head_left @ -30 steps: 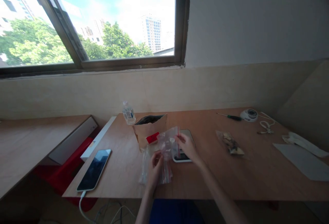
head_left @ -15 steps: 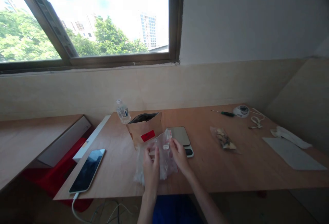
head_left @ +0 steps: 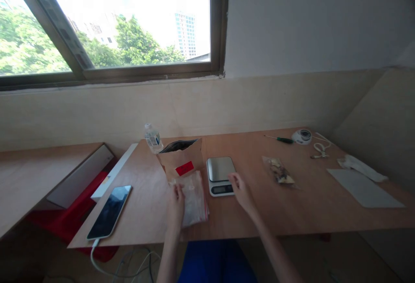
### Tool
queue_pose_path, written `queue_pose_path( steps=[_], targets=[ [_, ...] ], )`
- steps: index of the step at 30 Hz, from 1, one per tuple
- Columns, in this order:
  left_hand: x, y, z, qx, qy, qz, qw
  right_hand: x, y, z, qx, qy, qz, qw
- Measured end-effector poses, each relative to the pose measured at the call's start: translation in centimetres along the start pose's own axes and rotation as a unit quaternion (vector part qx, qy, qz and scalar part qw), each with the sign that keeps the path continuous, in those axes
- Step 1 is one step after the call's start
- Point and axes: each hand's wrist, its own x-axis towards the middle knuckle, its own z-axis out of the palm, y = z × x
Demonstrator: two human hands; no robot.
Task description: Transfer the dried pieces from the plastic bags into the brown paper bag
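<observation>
Loosely spread, left hand (head_left: 176, 197) fingers rest on clear bags (head_left: 193, 197); right hand (head_left: 239, 186) slack beside the scale (head_left: 219, 173).

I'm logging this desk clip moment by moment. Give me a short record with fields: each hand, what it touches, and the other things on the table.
left hand: rests on the left edge of the clear zip bags
right hand: open, at the front right corner of the kitchen scale
paper bag: brown, red label, top open, behind the zip bags
also on the table: water bottle, phone on a cable, filled clear pouch, screwdriver
</observation>
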Motion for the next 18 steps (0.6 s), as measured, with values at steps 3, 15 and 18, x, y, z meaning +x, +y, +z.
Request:
queue_pose_path(
  steps=[3,15,18],
  targets=[
    [-0.3,0.1,-0.2,0.111,0.066,0.024,0.991,0.7,4.6,-5.6,-0.211,0.097,-0.023,0.972],
    [-4.4,-0.7,4.9,0.281,-0.007,0.163,0.946,-1.4,11.3,-13.3,-0.362,0.125,0.086,0.920],
    [-3.7,-2.4,5.4,0.281,-0.040,0.162,0.945,-1.8,8.4,-13.6,-0.253,0.164,0.123,0.946]
  ],
)
